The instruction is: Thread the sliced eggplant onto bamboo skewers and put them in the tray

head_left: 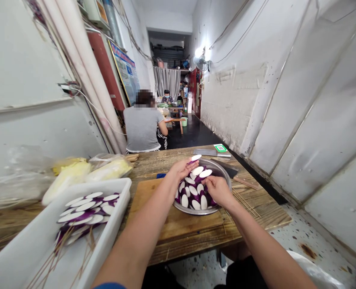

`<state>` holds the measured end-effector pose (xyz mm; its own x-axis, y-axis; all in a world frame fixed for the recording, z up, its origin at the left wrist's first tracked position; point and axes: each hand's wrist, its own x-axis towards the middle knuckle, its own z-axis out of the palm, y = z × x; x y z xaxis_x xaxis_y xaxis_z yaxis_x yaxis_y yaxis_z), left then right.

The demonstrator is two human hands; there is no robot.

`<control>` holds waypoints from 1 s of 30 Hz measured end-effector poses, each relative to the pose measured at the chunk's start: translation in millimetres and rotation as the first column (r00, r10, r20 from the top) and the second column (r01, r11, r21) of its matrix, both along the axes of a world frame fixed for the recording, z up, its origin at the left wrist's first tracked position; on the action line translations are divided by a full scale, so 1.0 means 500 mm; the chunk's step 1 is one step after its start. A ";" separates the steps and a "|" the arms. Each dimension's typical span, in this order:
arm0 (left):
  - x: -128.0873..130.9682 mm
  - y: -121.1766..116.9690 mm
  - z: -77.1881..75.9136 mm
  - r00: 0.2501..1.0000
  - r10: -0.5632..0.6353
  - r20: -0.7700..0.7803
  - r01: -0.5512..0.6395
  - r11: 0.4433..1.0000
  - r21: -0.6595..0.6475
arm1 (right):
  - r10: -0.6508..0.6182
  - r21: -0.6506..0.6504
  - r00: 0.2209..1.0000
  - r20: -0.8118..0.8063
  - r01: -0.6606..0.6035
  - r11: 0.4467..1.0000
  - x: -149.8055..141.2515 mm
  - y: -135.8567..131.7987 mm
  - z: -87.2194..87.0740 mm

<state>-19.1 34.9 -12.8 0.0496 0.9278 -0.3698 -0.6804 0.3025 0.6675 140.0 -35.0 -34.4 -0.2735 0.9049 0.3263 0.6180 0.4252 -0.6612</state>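
A steel bowl (224, 167) full of cut eggplant pieces (195, 192), white on the cut face and purple on the skin, stands partly on a wooden cutting board (144, 200). Over its left rim, my left hand (182, 168) is closed on an eggplant piece (196, 157). My right hand (217, 189) reaches over the right side, fingers pinched at another eggplant piece (206, 173); whether a skewer is also in it I cannot tell. To the left, a white tray (125, 190) holds skewered eggplant (86, 208) with the sticks pointing toward me.
Loose bamboo skewers (246, 204) lie right of the bowl. Behind it are a cleaver (206, 152), a dark-bladed knife (230, 169) and a green code card (220, 148). Plastic bags (108, 168) rest beyond the tray. A person (143, 128) sits past the table; another person (167, 97) is farther back.
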 end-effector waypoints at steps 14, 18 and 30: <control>0.006 -0.001 -0.008 0.995 0.010 -0.096 -0.003 0.997 0.080 | -0.019 -0.037 0.999 -0.034 0.018 0.999 -0.001 0.007 -0.003; 0.009 -0.001 -0.010 0.996 0.026 -0.088 -0.016 0.994 0.107 | -0.028 -0.058 0.999 -0.030 0.027 0.998 -0.002 0.010 -0.003; 0.011 -0.004 -0.018 0.988 -0.044 -0.150 0.068 0.986 0.152 | -0.065 -0.070 0.997 -0.029 0.063 0.996 -0.003 0.007 0.001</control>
